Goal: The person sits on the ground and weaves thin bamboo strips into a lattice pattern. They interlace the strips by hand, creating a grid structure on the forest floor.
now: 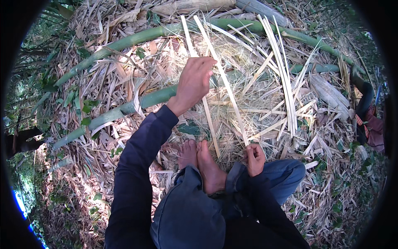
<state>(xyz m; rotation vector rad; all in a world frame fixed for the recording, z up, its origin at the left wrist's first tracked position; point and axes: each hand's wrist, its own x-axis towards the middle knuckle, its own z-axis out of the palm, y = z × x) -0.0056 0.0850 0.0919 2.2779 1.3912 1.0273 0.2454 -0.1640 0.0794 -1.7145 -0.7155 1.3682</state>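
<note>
Pale split bamboo strips are what both hands work. The right hand (254,159) is clenched around the near end of one long bamboo strip (226,81), beside the knee; the left hand (194,81), fingers curled, grasps a second strip (190,39) farther up. Such strips look light, springy and sharp-edged, best gripped near an end. More cut strips (284,70) lie on dry leaf litter (103,83) between green bamboo culms (124,41). No containers show.
</note>
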